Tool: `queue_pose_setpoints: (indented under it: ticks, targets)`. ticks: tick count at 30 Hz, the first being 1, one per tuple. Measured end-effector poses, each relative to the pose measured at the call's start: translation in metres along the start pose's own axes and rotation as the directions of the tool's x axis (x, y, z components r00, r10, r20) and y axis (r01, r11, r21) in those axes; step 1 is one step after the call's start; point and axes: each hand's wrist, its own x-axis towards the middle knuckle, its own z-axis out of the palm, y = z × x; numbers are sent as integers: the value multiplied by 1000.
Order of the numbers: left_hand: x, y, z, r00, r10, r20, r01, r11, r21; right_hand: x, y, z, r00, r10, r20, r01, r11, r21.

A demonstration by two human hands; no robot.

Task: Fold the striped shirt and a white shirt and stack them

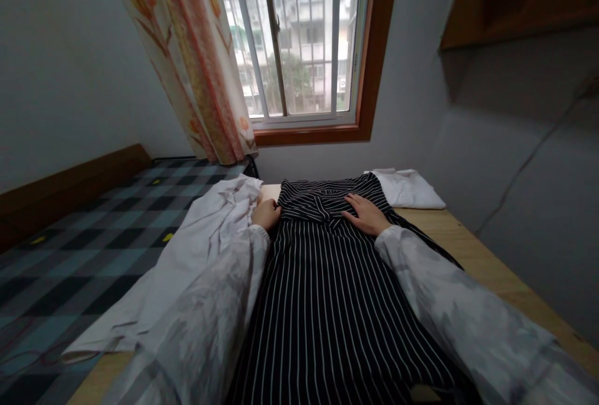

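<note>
A black shirt with thin white stripes (327,286) lies spread on a wooden table (472,255), its collar end toward the window. My left hand (266,213) is closed on the shirt's left edge near the collar. My right hand (367,213) lies flat, fingers apart, on the upper right part of the shirt. Both arms wear pale translucent sleeves.
A crumpled white garment (187,261) lies left of the striped shirt. A folded white garment (407,188) sits at the far right of the table. A bed with a checked cover (79,249) stands to the left. Window and curtain (196,62) are ahead; a wall is at the right.
</note>
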Motion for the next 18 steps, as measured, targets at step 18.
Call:
queue_pose_setpoints:
  ticks: [18]
  targets:
    - [10, -16, 4, 989, 35, 146, -11, 987, -158, 41, -60, 22, 991, -31, 134, 32, 999, -3]
